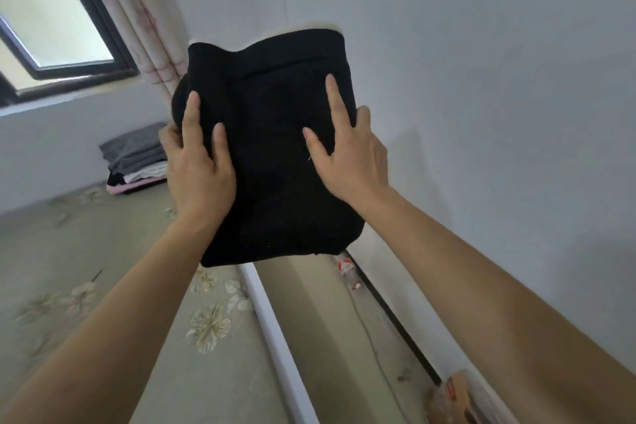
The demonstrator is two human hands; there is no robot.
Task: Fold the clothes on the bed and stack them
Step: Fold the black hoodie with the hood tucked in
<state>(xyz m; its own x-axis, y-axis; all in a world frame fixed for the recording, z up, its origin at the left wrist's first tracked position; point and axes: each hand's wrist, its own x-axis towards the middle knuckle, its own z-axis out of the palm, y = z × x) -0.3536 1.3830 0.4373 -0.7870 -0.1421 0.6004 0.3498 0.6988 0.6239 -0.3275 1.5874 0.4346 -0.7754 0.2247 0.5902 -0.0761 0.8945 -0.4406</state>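
Above the bed (103,286), the left hand (199,175) and right hand (351,162) grip a black garment (275,107).

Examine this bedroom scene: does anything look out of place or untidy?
Yes. On the floor strip between the bed and the wall lie what looks like a crumpled red-and-white wrapper and, nearer, a brownish packet. The clothes stack looks tidy.

2 hands: left hand (199,165), right hand (347,162). 1 black cloth (275,96). 1 pile of folded clothes (137,158), approx 5 in it. 1 bed (103,286). 1 window (51,17), 1 curtain (137,21). 1 bottle (347,272), 1 brown bag (454,399).
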